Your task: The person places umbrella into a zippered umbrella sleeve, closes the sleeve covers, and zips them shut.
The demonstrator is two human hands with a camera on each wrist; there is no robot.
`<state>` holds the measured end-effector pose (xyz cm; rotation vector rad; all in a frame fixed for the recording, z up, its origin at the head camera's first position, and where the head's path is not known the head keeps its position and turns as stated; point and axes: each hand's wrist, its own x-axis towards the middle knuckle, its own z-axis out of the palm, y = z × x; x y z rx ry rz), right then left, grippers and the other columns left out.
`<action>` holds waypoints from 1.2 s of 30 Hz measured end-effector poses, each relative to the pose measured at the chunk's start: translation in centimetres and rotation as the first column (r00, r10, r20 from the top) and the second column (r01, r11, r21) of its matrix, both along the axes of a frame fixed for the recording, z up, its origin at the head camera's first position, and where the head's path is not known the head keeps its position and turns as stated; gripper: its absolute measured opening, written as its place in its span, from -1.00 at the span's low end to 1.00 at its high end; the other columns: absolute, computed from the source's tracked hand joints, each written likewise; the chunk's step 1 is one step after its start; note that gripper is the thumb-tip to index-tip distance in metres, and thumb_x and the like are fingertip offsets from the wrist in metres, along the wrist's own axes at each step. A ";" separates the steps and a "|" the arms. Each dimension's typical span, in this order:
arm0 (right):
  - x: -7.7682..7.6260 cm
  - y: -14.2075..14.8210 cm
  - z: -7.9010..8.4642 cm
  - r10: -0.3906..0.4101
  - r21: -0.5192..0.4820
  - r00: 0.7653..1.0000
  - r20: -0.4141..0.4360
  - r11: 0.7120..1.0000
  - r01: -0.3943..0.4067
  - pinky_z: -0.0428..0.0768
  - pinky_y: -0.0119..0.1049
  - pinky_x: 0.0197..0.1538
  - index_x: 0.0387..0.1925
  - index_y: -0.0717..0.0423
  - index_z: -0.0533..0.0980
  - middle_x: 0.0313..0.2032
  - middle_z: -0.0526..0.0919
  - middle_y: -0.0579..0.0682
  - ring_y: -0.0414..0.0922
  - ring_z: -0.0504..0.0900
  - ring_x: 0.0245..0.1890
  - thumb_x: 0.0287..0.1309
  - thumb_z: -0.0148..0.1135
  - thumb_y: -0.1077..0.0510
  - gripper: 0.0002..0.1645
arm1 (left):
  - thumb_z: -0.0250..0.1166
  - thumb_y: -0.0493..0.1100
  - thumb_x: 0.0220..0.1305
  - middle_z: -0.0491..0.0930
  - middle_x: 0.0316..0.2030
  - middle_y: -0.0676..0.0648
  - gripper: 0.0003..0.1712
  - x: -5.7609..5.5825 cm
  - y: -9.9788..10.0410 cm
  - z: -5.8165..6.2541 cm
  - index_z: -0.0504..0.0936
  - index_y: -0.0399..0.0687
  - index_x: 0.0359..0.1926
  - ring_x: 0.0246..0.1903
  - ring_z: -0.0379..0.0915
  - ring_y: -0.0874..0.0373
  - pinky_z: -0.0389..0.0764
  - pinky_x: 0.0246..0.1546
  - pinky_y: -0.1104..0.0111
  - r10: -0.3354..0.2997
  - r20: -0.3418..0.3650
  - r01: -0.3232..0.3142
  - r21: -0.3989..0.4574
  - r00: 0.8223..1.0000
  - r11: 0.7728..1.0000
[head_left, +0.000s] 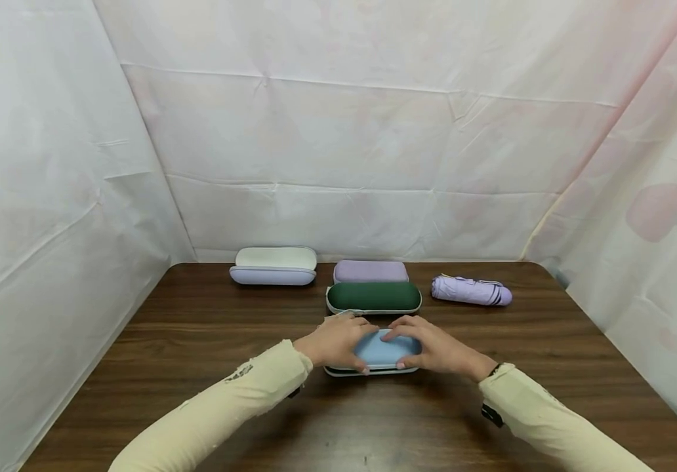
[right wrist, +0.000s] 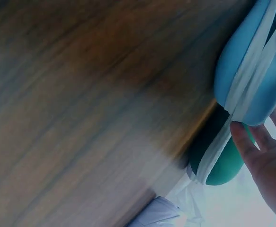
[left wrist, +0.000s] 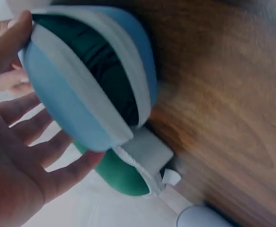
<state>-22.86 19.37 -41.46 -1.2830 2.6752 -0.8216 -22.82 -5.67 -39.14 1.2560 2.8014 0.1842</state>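
Note:
A light blue zip case (head_left: pixel 386 349) lies on the table in front of me. Its lid is parted a little from the base, and dark green folded fabric (left wrist: pixel 100 61) shows inside in the left wrist view. My left hand (head_left: pixel 337 342) grips the left part of the lid, thumb at the front edge and fingers over the far side. At the right end, my right hand (head_left: pixel 435 349) holds the lid the same way, thumb in front. Just behind lies a dark green case (head_left: pixel 374 296).
A purple case (head_left: pixel 370 271) sits behind the green one. To the back left, a lilac case (head_left: pixel 272 276) stands with its pale lid raised. A folded lavender umbrella (head_left: pixel 470 290) lies at the right. White sheets (head_left: pixel 338 144) hang around the wooden table (head_left: pixel 208 341).

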 end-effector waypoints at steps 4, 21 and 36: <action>-1.0 0.4 0.3 0.048 -0.064 0.995 0.085 0.997 -0.043 0.46 -0.07 0.04 0.09 -0.02 0.53 0.11 0.48 0.03 0.00 0.43 0.10 0.23 0.25 0.04 -0.61 | 0.43 0.25 -0.01 0.50 0.11 -0.02 -0.15 0.1 0.3 -0.4 0.47 -0.05 0.25 0.04 0.44 0.07 0.50 -0.04 0.25 -0.016 -0.055 0.016 -0.004 0.998 1.000; -4.7 1.3 -0.2 0.150 -0.025 0.899 0.412 0.988 -0.154 0.48 -0.26 0.05 0.06 0.33 0.53 0.02 0.59 0.08 -0.12 0.50 0.04 0.13 -0.21 0.63 -0.43 | 0.49 0.17 -0.04 0.50 0.11 0.01 -0.18 0.4 0.3 -0.8 0.48 -0.03 0.23 0.06 0.43 0.12 0.47 -0.01 0.32 -0.067 -0.049 0.068 0.026 0.997 0.997; -4.4 1.0 -0.4 0.130 0.168 0.987 0.095 0.975 -0.145 0.52 -0.36 -0.34 -0.27 0.25 0.62 -0.43 0.59 -0.12 -0.29 0.51 -0.42 0.21 0.05 0.48 -0.76 | 0.46 0.16 0.00 0.45 0.18 0.08 -0.19 0.4 -0.4 -0.7 0.45 0.07 0.27 0.14 0.37 0.16 0.46 0.00 0.28 -0.036 0.005 0.035 0.028 0.999 0.999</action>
